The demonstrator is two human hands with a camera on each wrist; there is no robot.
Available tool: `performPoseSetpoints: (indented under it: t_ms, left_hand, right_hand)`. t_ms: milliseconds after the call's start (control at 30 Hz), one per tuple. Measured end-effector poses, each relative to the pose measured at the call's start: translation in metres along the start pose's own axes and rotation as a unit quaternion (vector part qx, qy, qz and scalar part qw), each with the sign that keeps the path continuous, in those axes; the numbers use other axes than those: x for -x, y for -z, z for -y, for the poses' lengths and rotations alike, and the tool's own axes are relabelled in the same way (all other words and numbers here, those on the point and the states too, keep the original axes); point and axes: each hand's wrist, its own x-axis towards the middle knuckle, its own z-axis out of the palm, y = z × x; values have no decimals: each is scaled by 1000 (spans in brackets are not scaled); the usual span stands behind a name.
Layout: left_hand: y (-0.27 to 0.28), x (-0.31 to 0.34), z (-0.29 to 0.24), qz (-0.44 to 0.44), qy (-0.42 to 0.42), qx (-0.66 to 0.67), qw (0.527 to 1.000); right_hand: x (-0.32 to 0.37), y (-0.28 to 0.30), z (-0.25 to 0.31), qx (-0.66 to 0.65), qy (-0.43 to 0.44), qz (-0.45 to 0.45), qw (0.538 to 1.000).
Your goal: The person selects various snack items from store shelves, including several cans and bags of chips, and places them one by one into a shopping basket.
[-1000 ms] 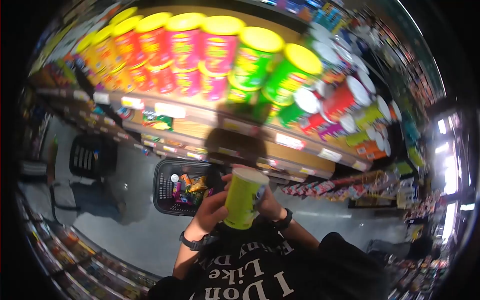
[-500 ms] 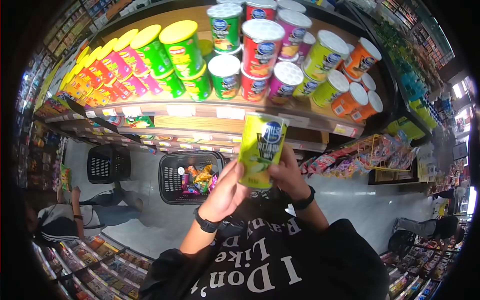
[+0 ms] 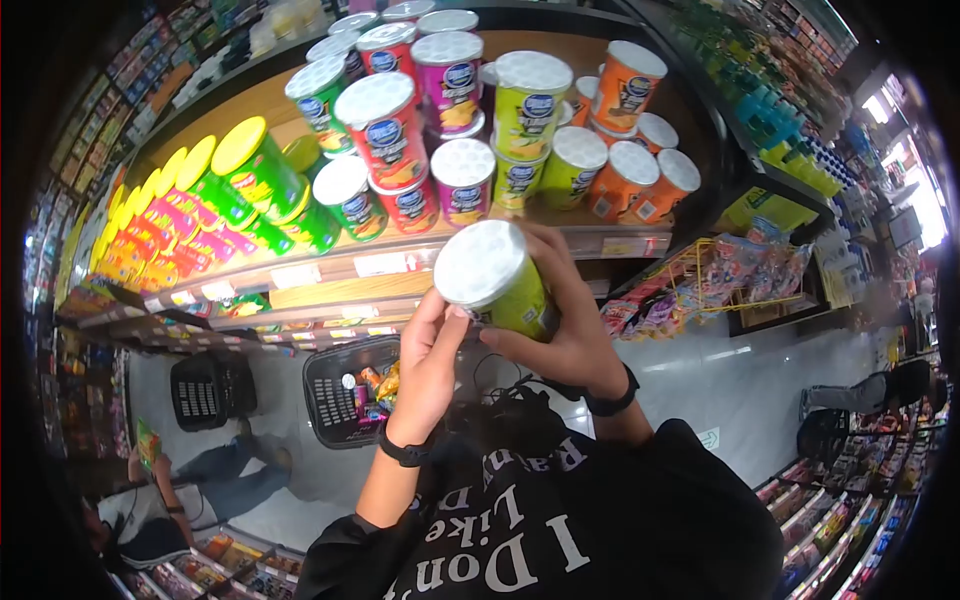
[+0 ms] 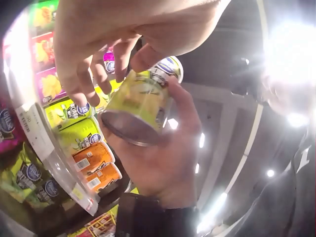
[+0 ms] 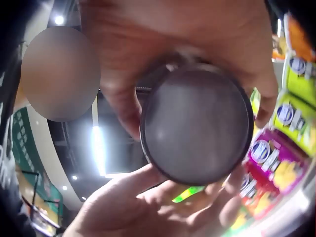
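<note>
Store shelf [image 3: 400, 262] of stacked cans stands just beyond my fingers. Between my 2 hands the green can [image 3: 505, 290] tilts, lid up: right fingers [image 3: 555, 345] wrap its body, left fingers [image 3: 432, 335] curl against its side. If either grip slackens, it could slip and fall toward the basket [image 3: 335, 400] below.

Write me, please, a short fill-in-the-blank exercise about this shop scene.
The left hand and the right hand hold a lime-green cylindrical snack can with a ___ lid. The black plastic shopping basket stands on the ___. The band on each wrist is ___.
Missing words: white; floor; black.
</note>
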Motion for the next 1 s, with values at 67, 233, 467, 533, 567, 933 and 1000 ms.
performPoseSetpoints:
  t_ms: [67,233,467,533,567,933,1000]
  left_hand:
    - [-17,-17,-6,3,-77,-87,993]
    - [-51,-54,-4,79,-139,-104,982]
    - [-103,-111,3,97,-322,-188,923]
    - [-107,-124,6,86,-346,-226,907]
    - [-111,-126,6,94,-324,-182,924]
    - [-103,-126,18,79,-275,-197,938]
    - [-99,-119,15,82,-266,-192,941]
  right_hand:
    - [3,9,-3,43,-23,-36,998]
    - [0,44,-14,92,-32,-140,985]
    - [-43,74,-42,32,23,-252,967]
    - [-60,72,-50,-9,71,-276,958]
    - [-68,74,-45,-28,46,-267,962]
    - [-84,77,-70,104,21,-245,964]
    - [-84,76,-81,34,13,-239,970]
